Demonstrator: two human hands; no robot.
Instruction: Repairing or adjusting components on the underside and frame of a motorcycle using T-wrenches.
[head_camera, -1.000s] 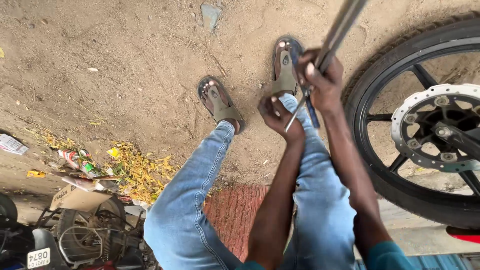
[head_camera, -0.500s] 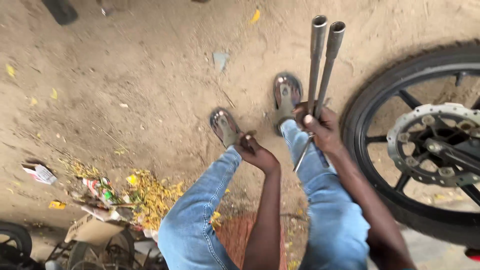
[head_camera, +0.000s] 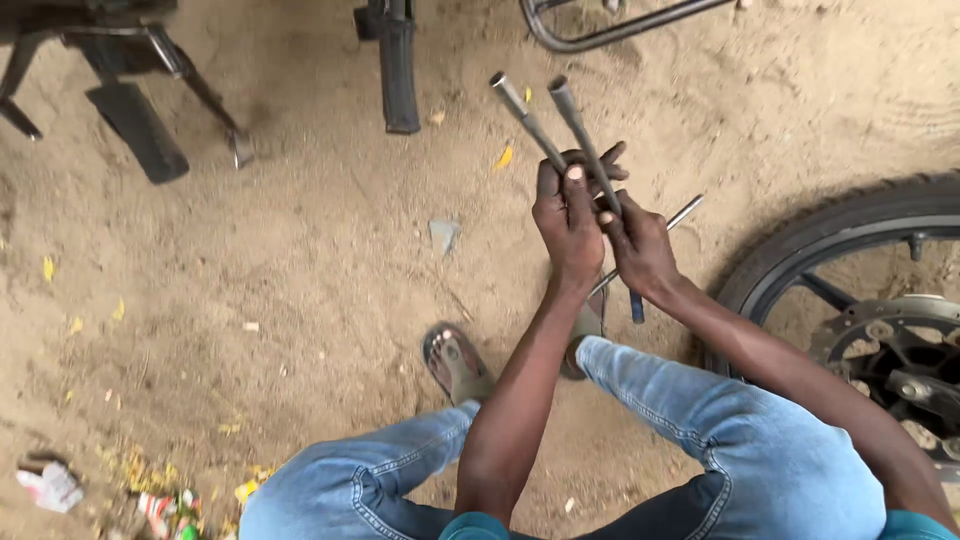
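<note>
Above the sandy ground (head_camera: 300, 300), your left hand (head_camera: 568, 225) grips two grey metal tubes (head_camera: 560, 130) that angle up and away; just beside it, your right hand (head_camera: 640, 250) closes on a thin metal rod (head_camera: 680, 213), near the motorcycle wheel (head_camera: 860, 300).

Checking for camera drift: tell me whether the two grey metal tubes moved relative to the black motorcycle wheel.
Yes. The two grey metal tubes now tilt up-left, farther from the black motorcycle wheel than before.

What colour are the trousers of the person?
Light blue denim trousers, best seen in the head view.
</note>
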